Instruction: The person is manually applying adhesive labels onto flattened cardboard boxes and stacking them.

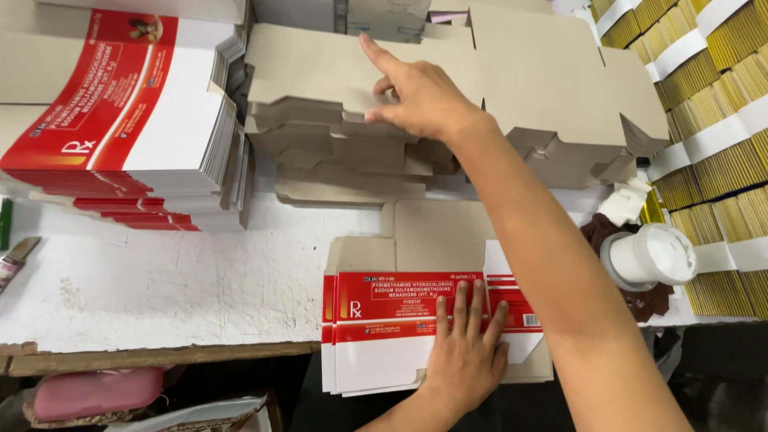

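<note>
My right hand (416, 94) reaches far forward onto a stack of plain grey-brown die-cut carton blanks (320, 88), thumb and fingers pinching the edge of the top sheet. My left hand (468, 348) lies flat, fingers spread, pressing on a small pile of folded red-and-white printed cartons (384, 328) at the table's near edge. A grey unfolded blank (436, 232) lies under and behind that pile.
A tall stack of red-and-white printed flat sheets (128, 120) stands at the left. Another grey blank stack (560, 96) sits right of centre. Banded yellow bundles (720, 120) fill the right side. A white glue tub (652, 256) rests on a brown rag. A brush (14, 260) lies at the far left.
</note>
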